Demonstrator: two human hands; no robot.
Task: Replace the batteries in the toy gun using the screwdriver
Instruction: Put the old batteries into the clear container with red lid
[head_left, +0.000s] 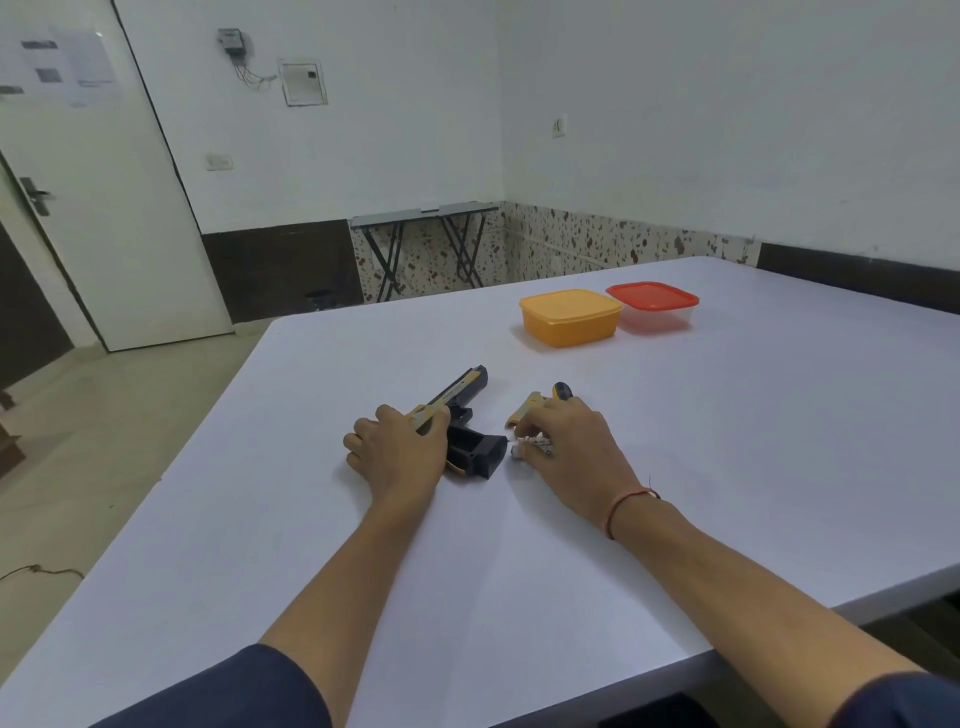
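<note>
A black and gold toy gun (462, 410) lies on its side on the white table (727, 467), barrel pointing away, its grip open and dark inside. My left hand (397, 449) presses flat on the gun's rear. My right hand (563, 441) is just right of the grip, fingers curled on small white batteries (530, 446) lying on the table. Behind that hand lie the gold battery cover (527, 408) and the yellow and black handle of the screwdriver (561, 391), mostly hidden.
An orange lidded box (570, 317) and a clear box with a red lid (655, 306) stand at the table's far side. A door, a folding table against the wall and floor lie beyond the left edge.
</note>
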